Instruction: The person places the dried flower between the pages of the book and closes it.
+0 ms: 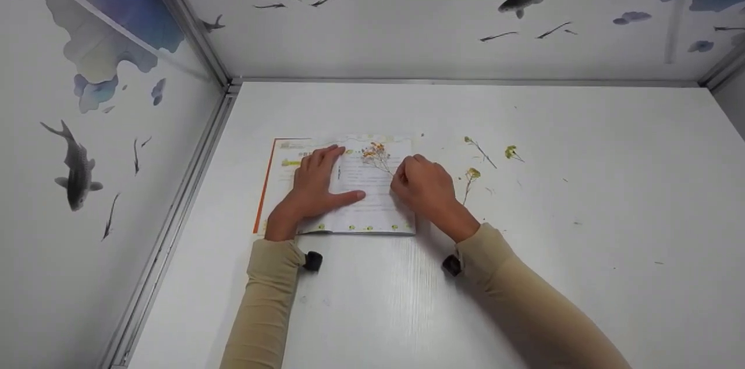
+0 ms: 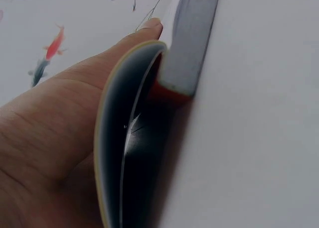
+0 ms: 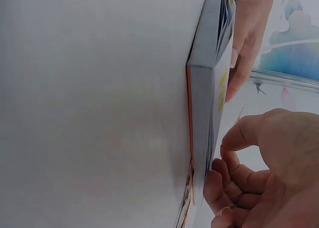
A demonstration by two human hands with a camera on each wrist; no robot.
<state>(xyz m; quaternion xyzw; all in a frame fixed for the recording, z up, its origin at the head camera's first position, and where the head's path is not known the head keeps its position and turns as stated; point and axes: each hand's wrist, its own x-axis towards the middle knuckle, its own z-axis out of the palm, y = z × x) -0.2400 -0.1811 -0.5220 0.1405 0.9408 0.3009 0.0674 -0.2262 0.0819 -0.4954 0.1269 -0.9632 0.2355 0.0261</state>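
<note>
White tabletop (image 1: 372, 311) runs beneath both tan sleeves (image 1: 268, 299), and past them the left hand (image 1: 317, 180) rests with fingers and thumb spread across an open book (image 1: 372, 215). To its right, the right hand (image 1: 428, 185) pinches the stem of an orange-flowered sprig (image 1: 375, 152), whose blossoms sit over the page, left of and beyond those fingers. Yellowish sprigs (image 1: 472, 173) lie right of that hand, some farther off, and well beyond both hands stands a fish-printed wall (image 1: 372, 49).

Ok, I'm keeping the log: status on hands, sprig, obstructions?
Left hand on open book, partly covering it. Right hand pinching flower sprig. Other sprigs lie right of book.
</note>
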